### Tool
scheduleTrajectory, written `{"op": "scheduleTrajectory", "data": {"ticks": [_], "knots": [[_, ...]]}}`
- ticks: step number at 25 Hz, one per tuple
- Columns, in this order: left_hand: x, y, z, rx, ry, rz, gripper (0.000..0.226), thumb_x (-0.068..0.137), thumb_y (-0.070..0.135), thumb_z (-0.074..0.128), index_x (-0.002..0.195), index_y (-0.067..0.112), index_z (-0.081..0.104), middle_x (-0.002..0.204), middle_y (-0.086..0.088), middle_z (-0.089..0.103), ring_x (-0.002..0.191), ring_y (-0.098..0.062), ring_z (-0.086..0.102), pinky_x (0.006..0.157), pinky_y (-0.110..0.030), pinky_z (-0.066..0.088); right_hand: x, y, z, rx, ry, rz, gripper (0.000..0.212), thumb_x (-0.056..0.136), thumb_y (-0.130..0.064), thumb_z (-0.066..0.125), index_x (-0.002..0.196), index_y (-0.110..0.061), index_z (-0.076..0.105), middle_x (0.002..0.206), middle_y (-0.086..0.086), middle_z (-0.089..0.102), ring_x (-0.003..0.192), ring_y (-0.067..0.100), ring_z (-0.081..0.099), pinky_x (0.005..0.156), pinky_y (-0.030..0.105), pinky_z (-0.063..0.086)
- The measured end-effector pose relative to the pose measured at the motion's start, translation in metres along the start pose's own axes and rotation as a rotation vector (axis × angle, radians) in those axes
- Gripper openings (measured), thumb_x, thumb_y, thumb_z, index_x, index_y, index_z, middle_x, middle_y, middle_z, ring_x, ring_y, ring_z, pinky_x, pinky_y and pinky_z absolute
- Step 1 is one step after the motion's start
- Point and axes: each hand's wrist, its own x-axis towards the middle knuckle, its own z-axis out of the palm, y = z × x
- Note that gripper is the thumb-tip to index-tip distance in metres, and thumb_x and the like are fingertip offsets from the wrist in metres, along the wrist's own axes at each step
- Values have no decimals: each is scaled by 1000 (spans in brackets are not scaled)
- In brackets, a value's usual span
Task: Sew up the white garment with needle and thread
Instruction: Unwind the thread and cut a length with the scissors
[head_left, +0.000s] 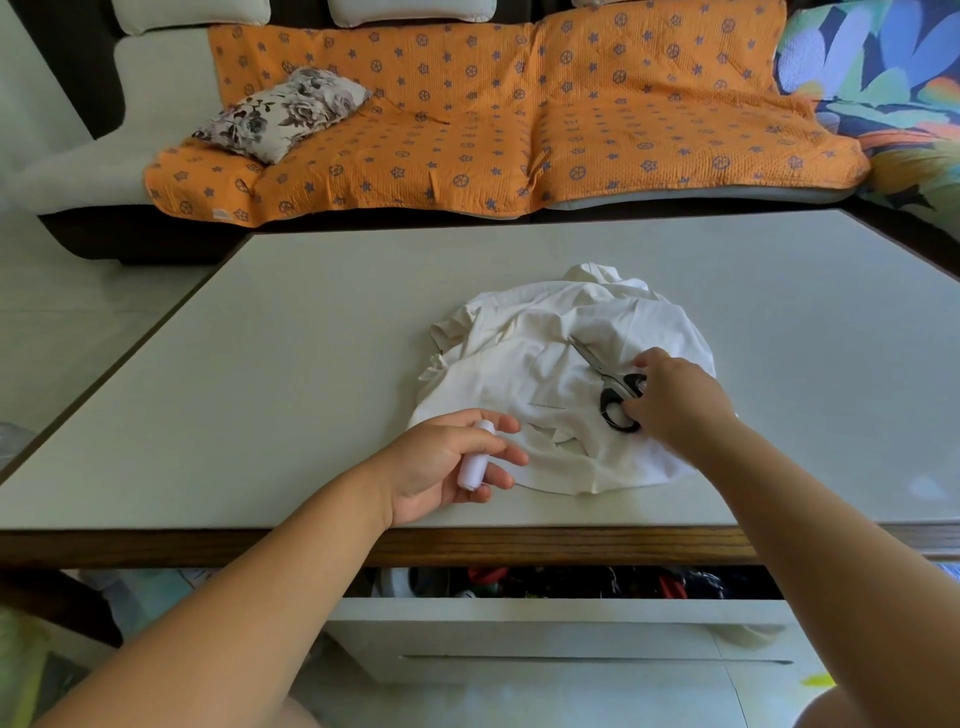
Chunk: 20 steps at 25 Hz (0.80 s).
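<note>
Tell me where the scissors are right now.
In the head view, the scissors lie on the white garment on the table, right of centre, with the right hand gripping their black handles.

Crumpled white garment (519, 364) lies heaped, white thread spool (475, 460) just beside it.

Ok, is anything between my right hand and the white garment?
Yes: the scissors lie on the garment, on its right side, and the right hand holds their black handles. The left hand holds a thread spool.
</note>
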Motion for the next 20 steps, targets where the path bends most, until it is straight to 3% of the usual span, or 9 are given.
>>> {"op": "scheduleTrajectory", "data": {"ticks": [4, 8, 12, 15, 20], "knots": [[2, -1, 1, 10, 22, 12, 26, 96, 4, 53, 122, 9, 58, 96, -11, 73, 65, -17, 63, 54, -25, 48, 1, 3, -2, -37, 20, 5, 38, 88, -26, 63, 123, -13, 58, 108, 8, 65, 96, 32, 60, 69, 32, 43], [5, -2, 4, 4, 38, 30, 26, 95, 5, 54, 121, 10, 59, 99, -12, 73, 64, -17, 62, 54, -25, 48, 4, 7, 0, 49, 168, 6, 26, 97, -23, 53, 119, -16, 66, 120, 9, 55, 105, 32, 55, 74, 34, 41], [8, -1, 5, -4, 48, 38, 26, 95, 4, 54, 121, 10, 60, 99, -12, 73, 62, -16, 62, 53, -25, 48, 6, 12, 5, -88, 36, -47, 29, 97, -30, 54, 121, -19, 65, 113, 9, 58, 115, 31, 45, 82, 37, 42], [10, -1, 3, -5, 66, 43, 27, 95, 4, 55, 120, 11, 60, 100, -13, 74, 61, -16, 61, 52, -25, 48, 8, 11, -1, 53, 89, -42, 24, 93, -26, 62, 115, -17, 68, 112, 9, 61, 109, 29, 50, 82, 36, 44], [16, -4, 3, -7, 94, 48, 27, 95, 5, 55, 120, 12, 61, 101, -12, 74, 61, -15, 60, 51, -24, 48, 7, 10, -19, 394, 107, 17, 15, 88, -14, 67, 102, -14, 64, 92, 0, 64, 82, 20, 60, 78, 34, 50]]}}
